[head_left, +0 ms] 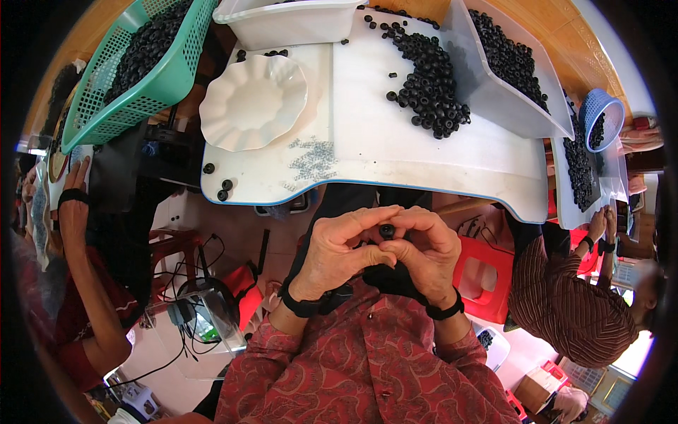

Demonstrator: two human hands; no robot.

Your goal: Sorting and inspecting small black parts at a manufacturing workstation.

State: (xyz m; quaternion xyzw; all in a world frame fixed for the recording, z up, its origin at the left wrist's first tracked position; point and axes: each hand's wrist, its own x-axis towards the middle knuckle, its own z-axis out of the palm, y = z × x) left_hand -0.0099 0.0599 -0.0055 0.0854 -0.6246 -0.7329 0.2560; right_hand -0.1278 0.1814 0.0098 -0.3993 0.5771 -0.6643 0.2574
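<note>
In front of my chest, just off the table's near edge, my two hands meet fingertip to fingertip. A small black round bead-like part (386, 231) sits between them, with a paler spot at its middle. My left hand (345, 244) closes on it from the left, thumb below and fingers above. My right hand (427, 247) pinches it from the right in the same way. Which fingertips carry it is partly hidden. A loose heap of similar black parts (431, 88) lies on the white tabletop (417, 155) beyond my hands.
A white scalloped plate (254, 102) stands left on the table, beside small clear pieces (311, 161). Around it are a green basket (176, 67), a white bin (289, 25) and a translucent bin (508, 106). People work at both sides; a red stool (484, 275) stands right.
</note>
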